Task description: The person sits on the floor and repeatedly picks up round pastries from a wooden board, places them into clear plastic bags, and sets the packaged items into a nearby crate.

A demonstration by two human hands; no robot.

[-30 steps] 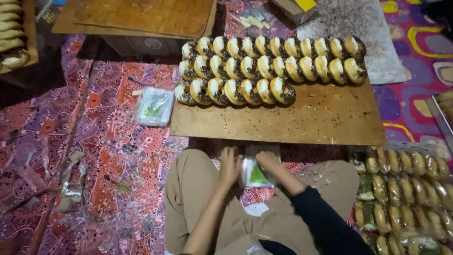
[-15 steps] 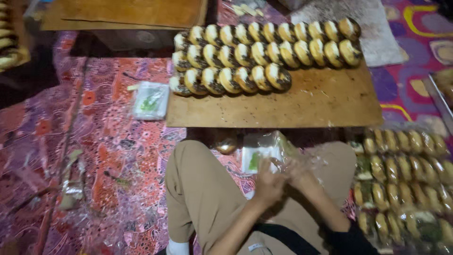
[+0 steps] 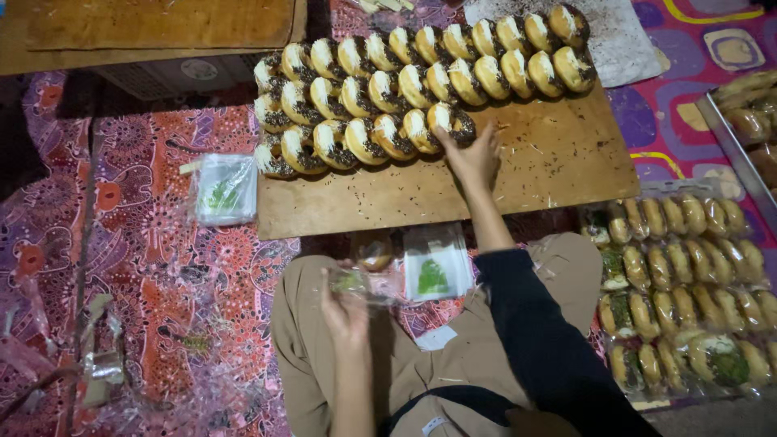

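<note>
Right grip [image 3: 473, 158] reaches out over the wooden board [image 3: 558, 162], fingers spread and resting on the last sprinkled donut [image 3: 453, 123] of the nearest row, not closed around it. Left grip [image 3: 346, 311] hovers above the lap, pinching a clear plastic bag [image 3: 364, 283] by its edge. Just beside it, between the knees, lies a stack of bags with green print [image 3: 435, 263]. Wrapped donuts [image 3: 688, 283] fill a tray on the right.
</note>
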